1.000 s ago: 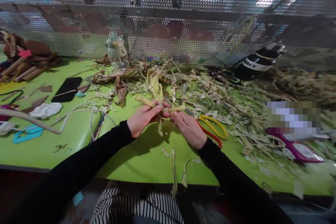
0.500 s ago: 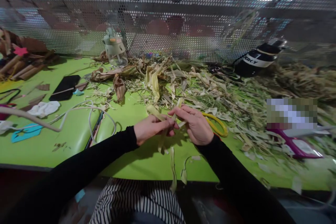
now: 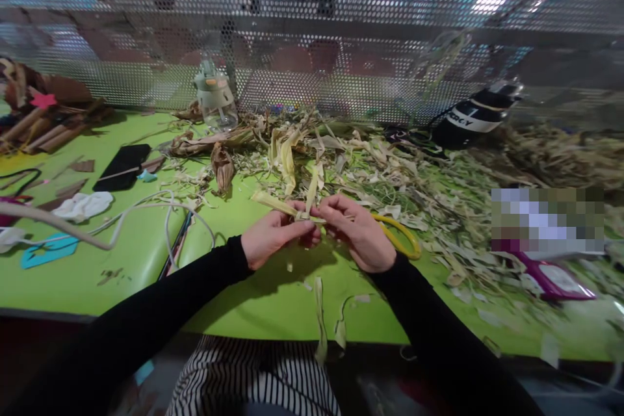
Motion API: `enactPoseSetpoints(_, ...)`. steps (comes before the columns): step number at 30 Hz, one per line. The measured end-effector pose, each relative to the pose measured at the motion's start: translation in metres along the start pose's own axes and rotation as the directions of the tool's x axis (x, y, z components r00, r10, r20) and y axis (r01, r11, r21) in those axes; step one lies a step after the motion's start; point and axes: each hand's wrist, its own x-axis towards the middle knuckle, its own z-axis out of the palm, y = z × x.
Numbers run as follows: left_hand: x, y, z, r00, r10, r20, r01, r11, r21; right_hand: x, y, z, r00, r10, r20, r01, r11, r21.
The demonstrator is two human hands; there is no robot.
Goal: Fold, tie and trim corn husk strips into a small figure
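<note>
A green table (image 3: 131, 250) spreads beneath a broad heap of husk scraps (image 3: 380, 153). In front of the heap, just above the table's near middle, the crossed husk strips (image 3: 303, 214) are held between both hands. The longest visible arm slants from the crossing toward the far left; another points away from the person, tilted slightly right. They are flat, narrow and pale yellow-green, folded over each other where they meet; their right end is partly hidden by fingers. The left hand (image 3: 275, 238) reaches in from the left, thumb over the crossing, fingers curled below, clamped on it. The right hand (image 3: 359, 233), its fingers bent, pinches at the right side, fingertips close to the left's. Yellow-handled scissors (image 3: 403, 234) lie partly behind the right hand.
</note>
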Motion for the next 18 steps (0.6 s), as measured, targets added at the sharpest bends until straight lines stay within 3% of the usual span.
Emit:
enactPoseSetpoints(3,0.001,0.005,-0.002,1.000,0.012,-0.008,-0.011,0.991,0.131,-0.002,-0.002,-0.001,0.991,0.007,0.131,0.024,0.972,-0.236)
enactPoseSetpoints(5,0.001,0.010,-0.005,1.000,0.009,0.002,-0.009,0.977,0.215,-0.004,-0.005,-0.002,0.985,-0.031,0.172,0.083,0.950,-0.300)
enactPoseSetpoints(9,-0.001,0.023,-0.010,0.999,0.005,0.033,-0.015,0.949,0.314,-0.009,-0.009,-0.003,0.977,-0.153,0.148,0.188,0.946,-0.263)
enactPoseSetpoints(12,-0.002,0.028,-0.012,0.999,0.006,0.034,-0.017,0.950,0.313,-0.010,-0.010,-0.007,0.974,-0.167,0.152,0.200,0.951,-0.236)
enactPoseSetpoints(15,-0.003,0.028,-0.013,0.999,0.000,0.047,-0.013,0.959,0.283,-0.007,-0.009,-0.016,0.979,-0.090,0.182,0.108,0.990,-0.096)
enactPoseSetpoints(18,-0.004,0.024,-0.013,0.995,-0.041,0.087,0.019,0.972,0.234,-0.001,-0.010,-0.024,0.992,0.005,0.127,-0.014,0.998,0.064)
